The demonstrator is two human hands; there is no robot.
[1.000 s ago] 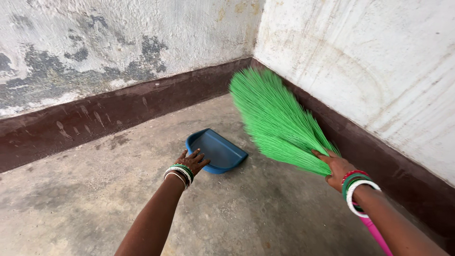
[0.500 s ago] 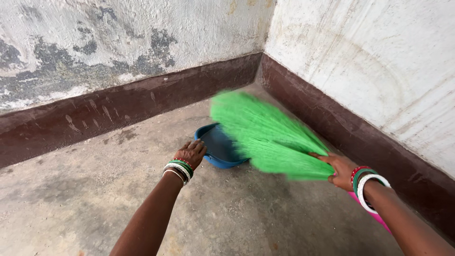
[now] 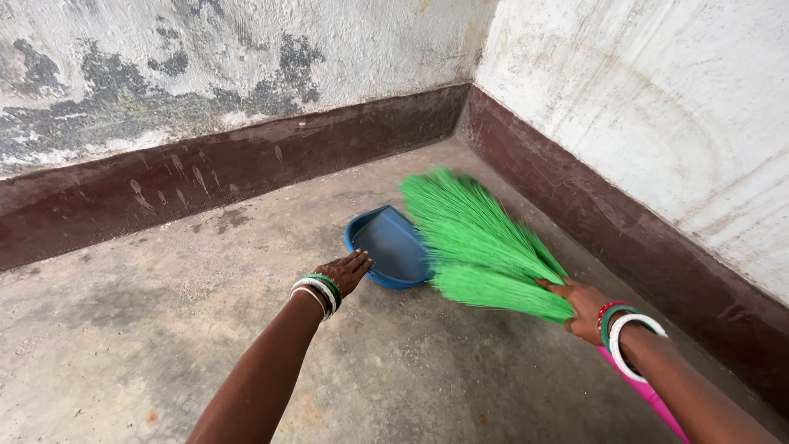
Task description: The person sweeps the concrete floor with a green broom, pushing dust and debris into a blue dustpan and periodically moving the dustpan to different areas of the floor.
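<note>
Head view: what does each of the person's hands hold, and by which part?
Right hand grips the green broom where bristles meet its pink handle. Left hand holds the blue dustpan at its rear edge.

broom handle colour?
Pink handle, under the right hand; the bristles are green. Head view.

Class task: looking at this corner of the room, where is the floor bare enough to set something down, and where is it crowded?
Bare concrete floor lies left of the left hand, up to the dark skirting. Another free patch sits between the two forearms. It is crowded in the corner, where the blue dustpan, the green broom and the right hand meet.
</note>
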